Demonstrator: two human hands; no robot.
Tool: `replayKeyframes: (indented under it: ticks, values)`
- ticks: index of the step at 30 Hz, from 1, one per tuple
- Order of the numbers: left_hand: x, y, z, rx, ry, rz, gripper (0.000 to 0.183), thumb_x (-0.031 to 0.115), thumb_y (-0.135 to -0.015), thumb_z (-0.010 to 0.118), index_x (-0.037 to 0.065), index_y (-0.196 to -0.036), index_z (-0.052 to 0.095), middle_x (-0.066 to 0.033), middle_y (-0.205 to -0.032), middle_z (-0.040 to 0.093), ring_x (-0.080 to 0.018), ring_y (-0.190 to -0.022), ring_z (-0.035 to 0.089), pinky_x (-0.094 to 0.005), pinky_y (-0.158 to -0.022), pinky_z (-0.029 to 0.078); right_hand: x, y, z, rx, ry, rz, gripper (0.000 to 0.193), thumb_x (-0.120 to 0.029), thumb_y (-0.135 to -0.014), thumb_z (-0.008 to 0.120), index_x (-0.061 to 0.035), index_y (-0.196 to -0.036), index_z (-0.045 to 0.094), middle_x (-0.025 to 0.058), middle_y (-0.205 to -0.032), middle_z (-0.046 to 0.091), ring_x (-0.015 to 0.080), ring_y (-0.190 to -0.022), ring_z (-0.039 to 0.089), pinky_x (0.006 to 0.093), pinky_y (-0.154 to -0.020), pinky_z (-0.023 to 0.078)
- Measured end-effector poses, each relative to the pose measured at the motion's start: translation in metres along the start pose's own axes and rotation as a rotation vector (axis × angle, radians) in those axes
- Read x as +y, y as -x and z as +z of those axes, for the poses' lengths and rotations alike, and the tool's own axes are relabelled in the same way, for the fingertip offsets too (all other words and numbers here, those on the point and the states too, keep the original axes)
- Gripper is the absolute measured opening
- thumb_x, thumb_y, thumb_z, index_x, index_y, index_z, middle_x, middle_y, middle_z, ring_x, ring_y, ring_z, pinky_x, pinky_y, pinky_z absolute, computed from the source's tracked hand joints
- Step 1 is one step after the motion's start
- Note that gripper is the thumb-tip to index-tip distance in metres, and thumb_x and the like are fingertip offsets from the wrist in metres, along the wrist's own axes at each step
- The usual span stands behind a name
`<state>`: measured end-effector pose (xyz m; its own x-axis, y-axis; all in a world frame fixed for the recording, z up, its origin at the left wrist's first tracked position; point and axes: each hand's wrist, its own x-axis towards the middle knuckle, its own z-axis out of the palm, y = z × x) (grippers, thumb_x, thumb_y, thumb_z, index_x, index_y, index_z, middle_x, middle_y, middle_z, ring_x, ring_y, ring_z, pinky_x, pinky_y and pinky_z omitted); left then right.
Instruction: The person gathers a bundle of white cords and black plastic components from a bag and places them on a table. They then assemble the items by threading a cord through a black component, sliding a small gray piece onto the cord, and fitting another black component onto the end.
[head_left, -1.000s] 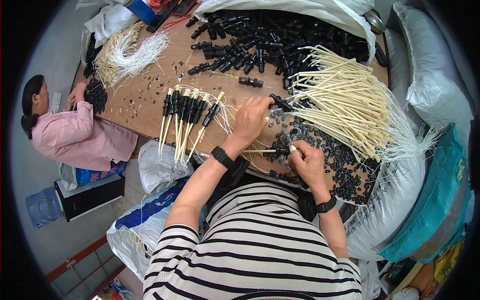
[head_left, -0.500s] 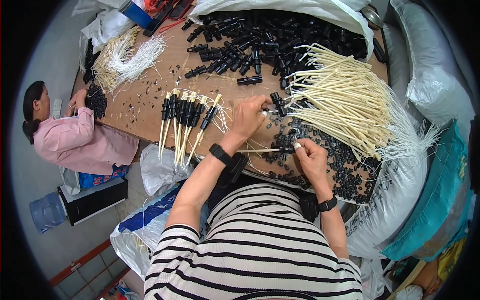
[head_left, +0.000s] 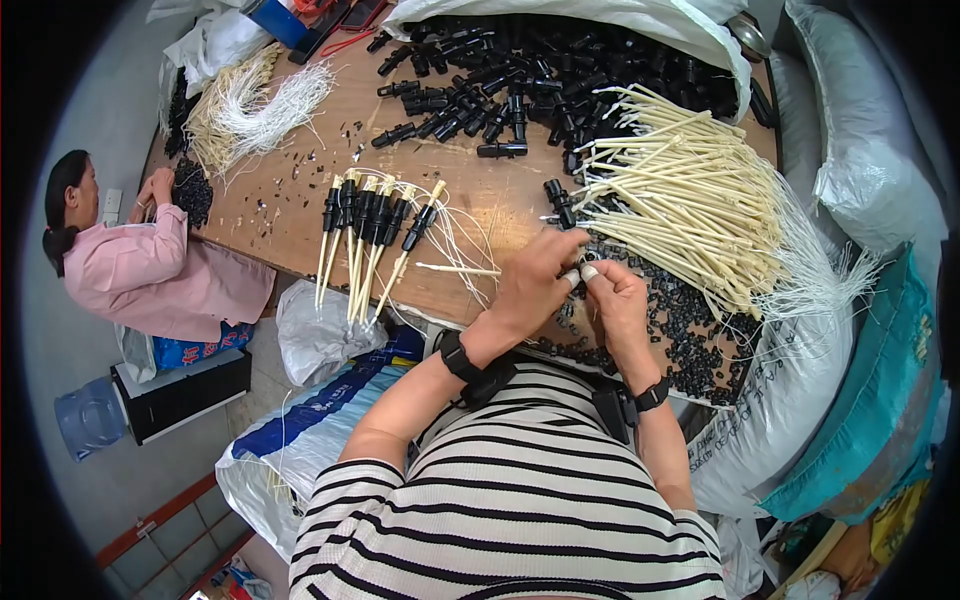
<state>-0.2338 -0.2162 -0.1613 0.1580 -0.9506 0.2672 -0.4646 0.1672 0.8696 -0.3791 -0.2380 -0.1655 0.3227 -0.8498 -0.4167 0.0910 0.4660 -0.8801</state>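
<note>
Brown tabletop (head_left: 245, 225) carries loose stock; a co-worker (head_left: 130, 270) in pink is at its left end. From my remote post I record the left hand (head_left: 540, 280) and right hand (head_left: 620, 300) brought together, fingers pinched nearly closed on a small dark part (head_left: 587, 257); mostly covered, its form I cannot tell. Just beyond lies a black fitting (head_left: 559, 203), beside piled cream rods (head_left: 690, 200). Small black pieces (head_left: 690, 345) lie around the right hand.
</note>
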Motion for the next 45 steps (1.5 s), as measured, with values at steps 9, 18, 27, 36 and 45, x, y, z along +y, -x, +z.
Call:
replayKeyframes:
  ticks: [9,18,27,36,45]
  values:
    - [-0.007,0.000,-0.013,-0.138,0.092,-0.335,0.020,0.000,-0.070,0.066,0.002,-0.090,0.069,-0.0061,-0.079,0.063,-0.0152,-0.067,0.061,-0.0257,-0.060,0.048,-0.004,0.006,-0.001,0.059,0.628,-0.301,0.010,-0.007,-0.089,0.065,0.0020,-0.094,0.067,-0.0055,-0.064,0.057,-0.0020,-0.054,0.043,0.0154,-0.049,0.031]
    - [-0.018,0.002,-0.019,-0.394,0.013,0.109,0.038,0.004,-0.070,0.062,0.005,-0.109,0.064,-0.0145,-0.089,0.067,-0.0293,-0.076,0.064,-0.0350,-0.067,0.050,-0.016,0.007,-0.013,-0.156,-0.513,-0.052,0.014,-0.004,-0.090,0.061,0.0037,-0.102,0.064,-0.0087,-0.057,0.043,-0.0006,-0.046,0.028,0.0178,-0.044,0.021]
    - [-0.005,0.000,-0.028,-0.333,-0.256,0.029,0.025,0.009,-0.069,0.063,0.007,-0.094,0.064,-0.0139,-0.076,0.062,-0.0332,-0.071,0.063,-0.0402,-0.062,0.049,-0.013,0.016,-0.010,-0.053,0.926,-0.676,0.026,-0.005,-0.081,0.070,-0.0050,-0.107,0.070,0.0084,-0.074,0.068,0.0104,-0.054,0.056,0.0230,-0.053,0.043]
    - [-0.006,0.003,-0.055,-0.116,-0.437,0.093,0.020,0.007,-0.067,0.066,0.007,-0.087,0.062,-0.0085,-0.081,0.061,-0.0283,-0.074,0.062,-0.0394,-0.064,0.047,-0.017,0.010,0.020,0.093,0.685,-0.487,0.023,-0.002,-0.080,0.070,-0.0036,-0.103,0.067,0.0042,-0.071,0.062,0.0096,-0.059,0.054,0.0244,-0.053,0.043]
    - [-0.053,0.007,-0.127,0.464,-1.031,-0.047,0.030,0.009,-0.069,0.068,0.011,-0.099,0.065,-0.0040,-0.108,0.061,-0.0253,-0.110,0.052,-0.0460,-0.101,0.025,-0.023,0.023,0.023,-0.315,1.053,-0.820,0.030,-0.012,-0.075,0.073,-0.0041,-0.103,0.067,0.0124,-0.099,0.068,0.0278,-0.085,0.067,0.0343,-0.072,0.052]
